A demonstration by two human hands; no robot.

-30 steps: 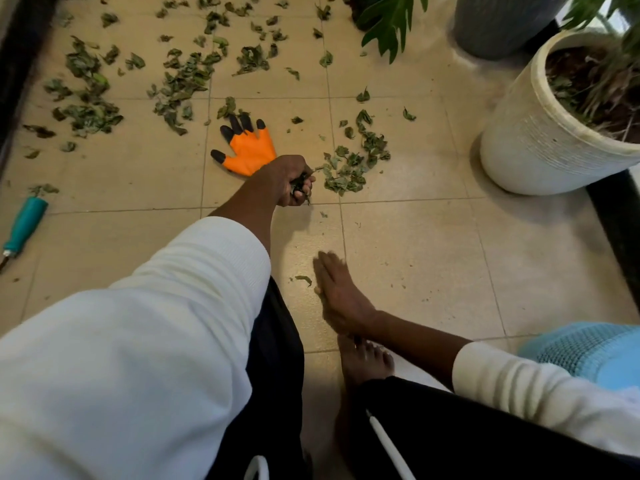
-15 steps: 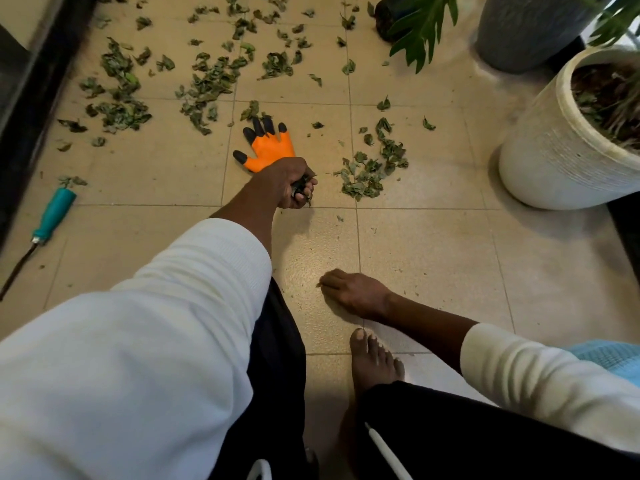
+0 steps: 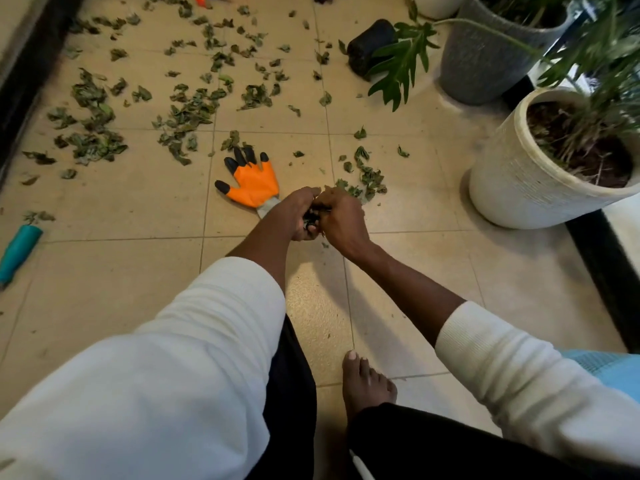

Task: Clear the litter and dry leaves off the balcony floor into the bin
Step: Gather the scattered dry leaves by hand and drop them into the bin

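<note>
Dry green leaves lie scattered over the tan tiled floor, with a small heap (image 3: 367,180) just beyond my hands and larger heaps (image 3: 187,116) further left. My left hand (image 3: 294,213) is curled around a clump of gathered leaves (image 3: 311,218). My right hand (image 3: 343,220) meets it from the right, its fingers bent onto the same clump. No bin is in view.
An orange glove with black fingertips (image 3: 251,183) lies flat just left of my hands. A teal tool handle (image 3: 19,249) lies at the left edge. A white planter (image 3: 519,178) and a grey pot (image 3: 485,64) stand at the right. My bare foot (image 3: 367,382) rests below.
My right hand has lifted off the floor near my foot and moved forward to join my left hand at the clump of leaves. The view has shifted forward.
</note>
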